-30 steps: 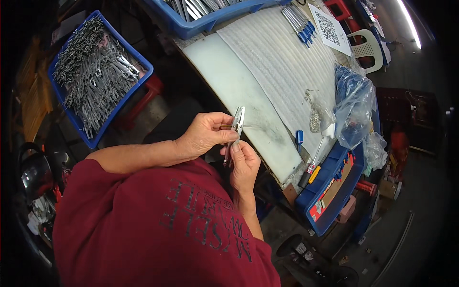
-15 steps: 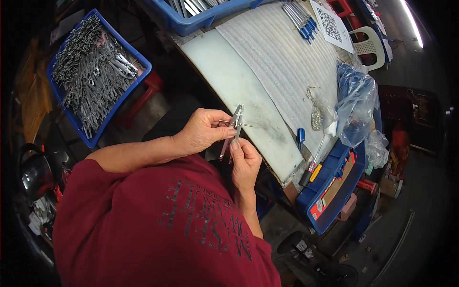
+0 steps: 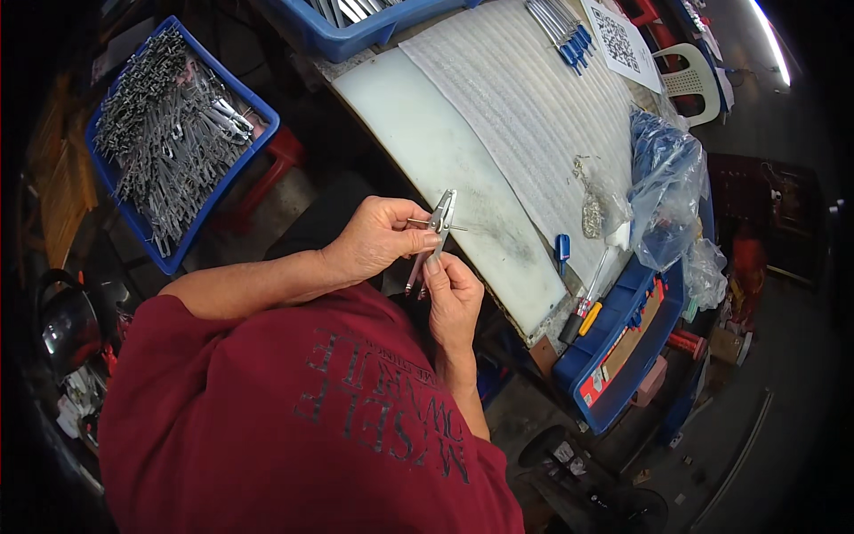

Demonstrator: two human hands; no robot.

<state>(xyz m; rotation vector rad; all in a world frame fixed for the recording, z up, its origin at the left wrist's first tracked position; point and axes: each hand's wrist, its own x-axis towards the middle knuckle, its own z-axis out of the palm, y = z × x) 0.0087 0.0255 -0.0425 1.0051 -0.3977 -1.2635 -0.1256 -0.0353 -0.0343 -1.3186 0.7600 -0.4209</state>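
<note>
A compass-like metal tool with two flat legs and a thin cross rod (image 3: 444, 212) is held above the near edge of the work surface. My left hand (image 3: 375, 242) is closed on it, thumb and fingers pinching around the rod's left side. Just below, my right hand (image 3: 455, 301) pinches the lower part of the legs between thumb and fingers. One end of the tool points away from me, over a white board (image 3: 418, 116). The other end hangs down beside the right hand, partly hidden by the fingers.
To the left, a blue tray (image 3: 255, 105) holds a heap of similar metal parts. Ribbed foam sheet (image 3: 498, 80) covers the table. On the right lie a blue-handled tool (image 3: 562, 249), a screwdriver (image 3: 583, 307), plastic bags (image 3: 667, 191) and a blue toolbox (image 3: 623, 392). Another blue bin (image 3: 342, 44) stands behind.
The tool's far end has tilted slightly and its legs look a little wider apart. Both hands keep nearly the same hold and place.
</note>
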